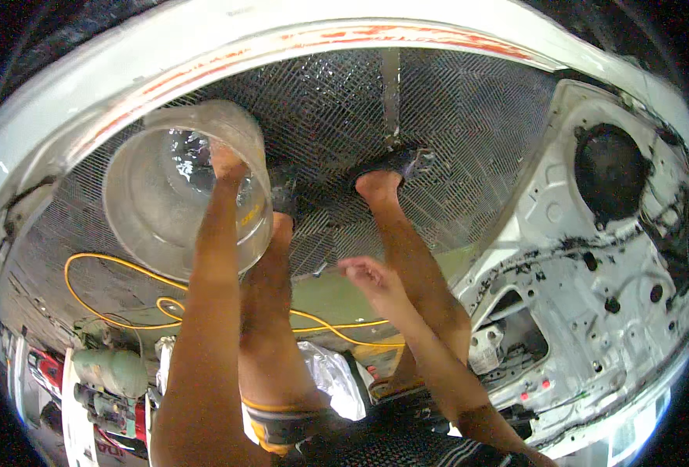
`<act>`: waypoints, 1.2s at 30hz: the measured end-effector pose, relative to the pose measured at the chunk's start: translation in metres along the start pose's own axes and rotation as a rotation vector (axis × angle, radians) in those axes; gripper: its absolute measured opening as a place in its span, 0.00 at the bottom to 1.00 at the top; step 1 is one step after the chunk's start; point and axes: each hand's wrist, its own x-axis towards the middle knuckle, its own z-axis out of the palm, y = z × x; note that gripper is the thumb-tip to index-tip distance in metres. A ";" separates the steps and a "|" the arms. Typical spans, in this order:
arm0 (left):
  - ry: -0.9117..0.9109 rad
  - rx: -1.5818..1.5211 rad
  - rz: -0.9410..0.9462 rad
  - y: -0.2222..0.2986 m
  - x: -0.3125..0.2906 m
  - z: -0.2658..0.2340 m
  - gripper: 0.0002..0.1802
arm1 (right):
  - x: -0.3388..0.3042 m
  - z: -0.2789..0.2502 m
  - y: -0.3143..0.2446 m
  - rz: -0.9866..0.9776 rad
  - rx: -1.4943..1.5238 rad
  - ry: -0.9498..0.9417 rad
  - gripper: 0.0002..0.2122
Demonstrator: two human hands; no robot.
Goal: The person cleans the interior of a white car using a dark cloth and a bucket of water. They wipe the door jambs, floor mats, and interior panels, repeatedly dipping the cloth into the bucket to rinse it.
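Observation:
A clear plastic bucket (146,214) with water in its bottom stands on the ribbed floor at left, tipped a little in view. My left arm reaches down into it, and my left hand (227,162) is at the water. Its fingers are hidden, so I cannot see whether they hold anything. My right hand (369,279) hangs in the air between my legs, fingers loosely bent and a little apart, holding nothing. A white car body panel (227,39) with red smears along its edge curves across the far side.
A bare white car door (550,214) with a black round speaker stands close at right. A yellow hose (115,261) loops over the floor behind the bucket. A green tank (115,370) sits at lower left. My feet in dark sandals (387,167) stand on the wet-looking mat.

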 end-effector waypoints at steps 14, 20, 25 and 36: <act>0.078 -1.333 -0.141 0.265 -0.107 -0.488 0.23 | -0.068 0.061 -0.280 -0.066 0.899 -0.048 0.24; -0.114 -1.479 -0.153 0.411 -0.070 -0.543 0.32 | -0.151 0.005 -0.361 -0.253 1.296 -0.016 0.26; -0.270 -1.733 -0.113 0.514 -0.017 -0.595 0.25 | -0.147 -0.124 -0.418 -0.547 0.124 0.588 0.28; -0.530 -1.224 0.128 0.658 0.075 -0.708 0.12 | -0.157 -0.352 -0.478 -0.758 1.497 0.751 0.37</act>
